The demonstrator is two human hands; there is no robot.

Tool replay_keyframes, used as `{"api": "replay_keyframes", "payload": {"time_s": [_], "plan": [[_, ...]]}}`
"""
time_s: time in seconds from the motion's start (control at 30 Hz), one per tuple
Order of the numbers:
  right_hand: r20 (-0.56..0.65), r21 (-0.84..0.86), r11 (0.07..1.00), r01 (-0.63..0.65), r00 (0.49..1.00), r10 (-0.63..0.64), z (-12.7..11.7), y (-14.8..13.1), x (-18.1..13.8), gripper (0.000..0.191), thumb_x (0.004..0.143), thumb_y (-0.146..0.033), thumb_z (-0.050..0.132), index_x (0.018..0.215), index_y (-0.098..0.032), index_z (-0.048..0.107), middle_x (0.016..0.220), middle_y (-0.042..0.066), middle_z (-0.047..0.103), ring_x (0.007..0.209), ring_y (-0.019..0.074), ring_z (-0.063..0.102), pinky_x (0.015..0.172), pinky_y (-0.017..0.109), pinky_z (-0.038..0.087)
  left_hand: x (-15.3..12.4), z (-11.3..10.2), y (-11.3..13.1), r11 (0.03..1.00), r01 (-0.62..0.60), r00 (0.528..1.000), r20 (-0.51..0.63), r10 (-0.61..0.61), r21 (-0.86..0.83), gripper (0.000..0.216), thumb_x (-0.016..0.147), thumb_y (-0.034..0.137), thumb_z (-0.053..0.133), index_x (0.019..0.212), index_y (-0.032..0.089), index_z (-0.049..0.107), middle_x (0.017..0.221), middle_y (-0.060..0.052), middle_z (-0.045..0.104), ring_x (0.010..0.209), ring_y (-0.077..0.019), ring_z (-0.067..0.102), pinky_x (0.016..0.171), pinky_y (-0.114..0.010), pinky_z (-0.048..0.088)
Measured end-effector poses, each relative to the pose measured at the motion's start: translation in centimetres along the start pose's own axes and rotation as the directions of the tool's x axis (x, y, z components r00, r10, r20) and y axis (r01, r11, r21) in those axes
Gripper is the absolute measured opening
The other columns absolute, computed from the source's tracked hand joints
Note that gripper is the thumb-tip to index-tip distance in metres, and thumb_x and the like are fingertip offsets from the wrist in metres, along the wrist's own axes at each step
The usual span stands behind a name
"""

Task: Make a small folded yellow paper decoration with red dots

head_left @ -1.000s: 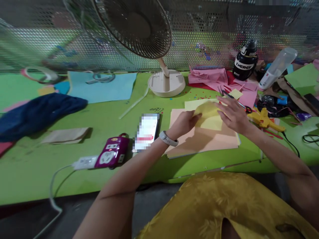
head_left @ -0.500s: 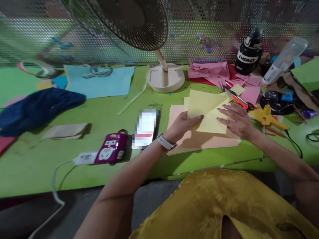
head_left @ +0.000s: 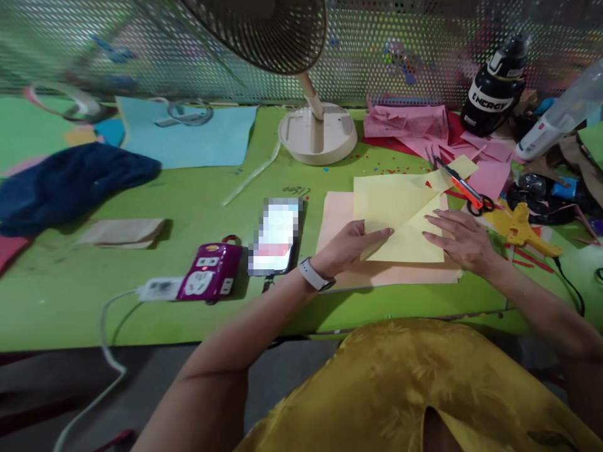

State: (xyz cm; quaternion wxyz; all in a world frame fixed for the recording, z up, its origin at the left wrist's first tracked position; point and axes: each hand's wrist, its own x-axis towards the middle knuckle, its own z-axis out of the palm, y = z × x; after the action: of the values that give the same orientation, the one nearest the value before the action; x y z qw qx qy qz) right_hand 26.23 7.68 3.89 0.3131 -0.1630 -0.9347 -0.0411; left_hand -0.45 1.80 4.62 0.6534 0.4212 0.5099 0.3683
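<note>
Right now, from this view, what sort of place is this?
Likely a paper-craft workspace; home or workshop, I can't tell. Signs: thin pale yellow paper in hand, a yellow plastic glue gun and crumpled pink paper scraps, all on a long green-topped table.

A perforated screen [head_left: 358,66] spans ten to two o'clock beyond the green desk [head_left: 198,201]; dim grey floor [head_left: 273,376] shows toward seven o'clock.

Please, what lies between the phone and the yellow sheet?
In the head view: a strip of green table, then peach paper with the left hand over it.
</note>
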Motion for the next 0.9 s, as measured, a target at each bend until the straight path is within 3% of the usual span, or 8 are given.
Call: {"api": "replay_keyframes", "payload": {"time_s": [0.17, 0.37, 0.5, 0.57, 0.63, 0.73, 0.83, 0.9], "plan": [[0.031, 0.037, 0.998, -0.047, 0.998, 0.046, 0.3, 0.0, -0.4, 0.034, 0.094, -0.011, 0.052, 0.118, -0.029, 0.067, 0.130, 0.003, 0.066, 0.126, 0.0205, 0.058, 0.100, 0.041, 0.054, 0.1, 0.0, -0.7, 0.998, 0.020, 0.999, 0.031, -0.018, -0.060, 0.033, 0.076, 0.045, 0.074, 0.093, 0.017, 0.072, 0.091, -0.009, 0.077, 0.090, -0.0219, 0.071, 0.077, -0.036, 0.058], [0.005, 0.031, 0.999, 0.016, 1.000, -0.016, 0.2, -0.5, -0.2, 0.031, 0.091, -0.006, 0.053, 0.113, -0.022, 0.068, 0.123, 0.009, 0.070, 0.124, 0.0211, 0.059, 0.097, 0.039, 0.056, -0.3, -0.3, -0.8, 0.999, 0.034, 0.999, 0.043, -0.033, -0.024, 0.031, 0.078, 0.046, 0.073, 0.093, 0.018, 0.072, 0.097, -0.008, 0.076, 0.090, -0.0206, 0.071, 0.078, -0.034, 0.058], [0.041, 0.128, 0.992, -0.020, 0.999, 0.015, 0.3, -0.5, -0.4, 0.034, 0.091, -0.004, 0.048, 0.110, -0.023, 0.069, 0.120, 0.008, 0.071, 0.123, 0.0200, 0.060, 0.093, 0.038, 0.058, -0.7, -0.9, -1.1, 0.994, 0.003, 1.000, 0.025, -0.006, 0.111, 0.039, 0.084, 0.044, 0.068, 0.113, 0.018, 0.067, 0.093, -0.009, 0.075, 0.085, -0.0202, 0.071, 0.071, -0.032, 0.058], [0.039, 0.209, 0.976, -0.055, 0.998, 0.048, 0.5, -0.2, -0.6, 0.034, 0.092, -0.005, 0.046, 0.110, -0.022, 0.069, 0.121, 0.009, 0.070, 0.123, 0.0198, 0.061, 0.093, 0.039, 0.058, -0.8, -1.4, -1.2, 0.953, -0.092, 0.987, -0.100, 0.126, 0.290, 0.050, 0.086, 0.042, 0.065, 0.128, 0.016, 0.057, 0.088, -0.008, 0.074, 0.079, -0.0195, 0.070, 0.064, -0.030, 0.058], [0.028, 0.274, 0.958, -0.084, 0.996, 0.079, 0.7, 0.1, -0.9, 0.034, 0.094, -0.007, 0.046, 0.112, -0.023, 0.069, 0.123, 0.010, 0.070, 0.122, 0.0196, 0.061, 0.093, 0.040, 0.058, -1.0, -1.9, -1.1, 0.822, -0.262, 0.894, -0.194, 0.404, 0.505, 0.052, 0.089, 0.036, 0.062, 0.136, 0.017, 0.050, 0.101, -0.011, 0.073, 0.091, -0.0207, 0.070, 0.074, -0.034, 0.058], [0.007, 0.336, 0.936, -0.106, 0.994, 0.110, 0.9, 0.4, -1.2, 0.034, 0.094, -0.008, 0.046, 0.115, -0.024, 0.068, 0.124, 0.010, 0.069, 0.121, 0.0189, 0.062, 0.094, 0.041, 0.057, -1.2, -2.7, -0.5, 0.484, -0.564, 0.691, 0.063, 0.720, 0.669, 0.045, 0.093, 0.029, 0.056, 0.138, 0.026, 0.051, 0.131, -0.011, 0.063, 0.122, -0.0236, 0.059, 0.102, -0.045, 0.049], [0.009, 0.378, 0.915, -0.140, 0.989, 0.148, 1.0, 0.5, -1.3, 0.035, 0.095, -0.008, 0.046, 0.116, -0.024, 0.068, 0.122, 0.010, 0.071, 0.119, 0.0183, 0.064, 0.093, 0.040, 0.058, -1.2, -3.0, -0.1, 0.313, -0.778, 0.599, 0.494, 0.631, 0.544, 0.069, 0.087, 0.048, 0.065, 0.148, 0.030, 0.039, 0.142, -0.011, 0.056, 0.134, -0.0283, 0.050, 0.113, -0.051, 0.039], [0.018, 0.375, 0.911, -0.170, 0.984, 0.176, 0.9, 0.5, -1.3, 0.032, 0.096, -0.011, 0.047, 0.116, -0.025, 0.069, 0.119, 0.009, 0.072, 0.116, 0.0188, 0.066, 0.092, 0.041, 0.058, -1.0, -2.8, -0.4, 0.286, -0.799, 0.593, 0.612, 0.523, 0.530, 0.097, 0.074, 0.062, 0.074, 0.153, 0.027, 0.030, 0.149, -0.014, 0.049, 0.139, -0.0321, 0.045, 0.117, -0.052, 0.032]]}}
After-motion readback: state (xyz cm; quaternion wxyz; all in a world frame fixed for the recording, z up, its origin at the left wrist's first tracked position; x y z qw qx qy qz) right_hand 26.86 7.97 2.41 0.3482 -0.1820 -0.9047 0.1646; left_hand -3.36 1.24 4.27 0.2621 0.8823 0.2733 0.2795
